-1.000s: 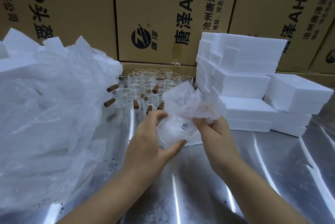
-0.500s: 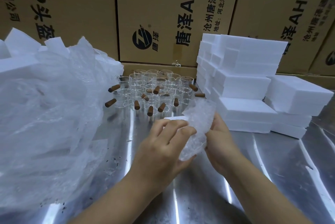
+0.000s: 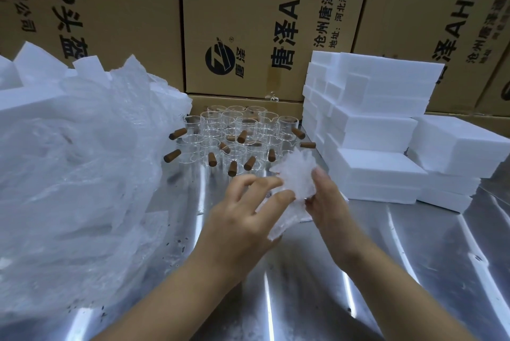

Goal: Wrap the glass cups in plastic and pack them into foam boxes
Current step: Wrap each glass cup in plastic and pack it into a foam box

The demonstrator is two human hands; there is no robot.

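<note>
The wrapped cup (image 3: pixel 293 185) is held just in front of the bare cups (image 3: pixel 234 136). The right hand (image 3: pixel 327 201) pinches it; the left hand (image 3: pixel 242 212) presses with spread fingers. It is probably light, slippery and fragile, so grip the body, not the loose wrap.

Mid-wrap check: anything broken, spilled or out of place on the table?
Nothing looks broken or tipped: the glass cups stand upright, and the wrapped cup sits in the right hand. One oddity: small dark specks lie scattered on the metal table beside the plastic heap; I cannot tell what they are.
</note>
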